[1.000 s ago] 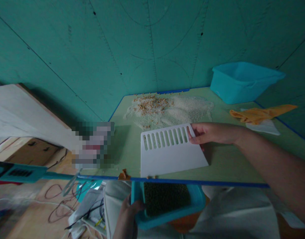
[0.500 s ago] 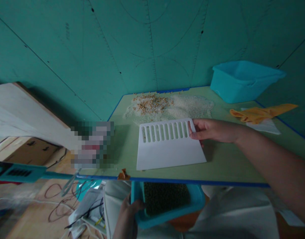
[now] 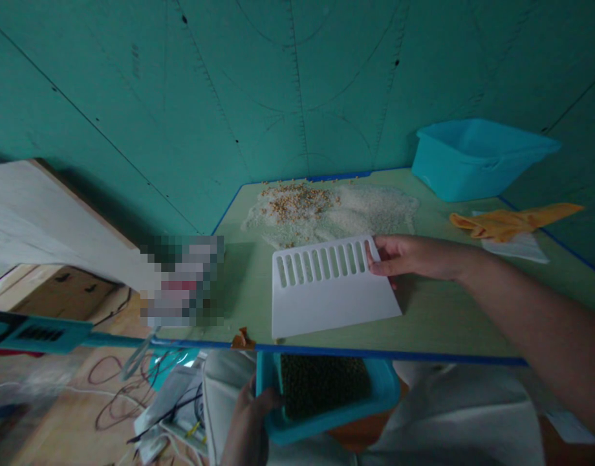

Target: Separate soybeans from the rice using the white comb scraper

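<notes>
A white slotted plastic board [image 3: 334,303] is tilted over the table top, its lower edge near the table's front. My right hand [image 3: 392,257] is closed on the board's right side, the thumb over its face by the last slot. Below the table edge, my left hand [image 3: 259,408] grips the left rim of a turquoise bin [image 3: 326,430]. Many small dark green beans [image 3: 324,385] lie in that bin. Behind the board, a pile of white grains [image 3: 375,206] is spread on the table, with yellow-brown beans [image 3: 300,202] scattered over its left part.
A turquoise tub [image 3: 465,168] stands at the back right against the green wall. Before it lies an orange cloth [image 3: 511,222] on a white sheet. Brown scraps [image 3: 242,338] sit at the front edge. A pixelated object [image 3: 183,281] stands at the left.
The board has tilted slightly, its left side coming nearer to me, and its top edge has dropped a little. The left hand and the bin have stayed in place.
</notes>
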`<state>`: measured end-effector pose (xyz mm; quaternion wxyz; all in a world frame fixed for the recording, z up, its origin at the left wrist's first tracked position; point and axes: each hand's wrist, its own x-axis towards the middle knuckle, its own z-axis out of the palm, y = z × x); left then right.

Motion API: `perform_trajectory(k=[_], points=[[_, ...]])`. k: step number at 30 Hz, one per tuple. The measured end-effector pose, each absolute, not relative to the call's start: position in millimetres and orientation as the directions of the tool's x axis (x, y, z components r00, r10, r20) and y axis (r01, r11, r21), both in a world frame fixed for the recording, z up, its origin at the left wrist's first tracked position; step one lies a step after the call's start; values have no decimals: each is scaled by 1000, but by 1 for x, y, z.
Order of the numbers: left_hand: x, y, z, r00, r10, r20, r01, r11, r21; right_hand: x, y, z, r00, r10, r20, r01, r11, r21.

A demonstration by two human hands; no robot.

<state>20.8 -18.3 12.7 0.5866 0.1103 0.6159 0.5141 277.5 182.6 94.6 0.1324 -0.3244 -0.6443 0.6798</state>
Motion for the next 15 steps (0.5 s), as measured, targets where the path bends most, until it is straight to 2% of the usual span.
perform_trajectory(k=[6, 11, 15], points=[[19, -19, 11, -291, 742, -604, -434, 460, 774, 278, 181, 97, -768, 576, -280, 251, -132, -959], [18, -19, 8, -261, 745, -614, -436, 476, 763, 284, 188, 97, -655, 735, -176, 184, -71, -980], [18, -21, 6, -271, 745, -609, -403, 486, 775, 297, 195, 103, -572, 804, -164, 229, -35, -973]])
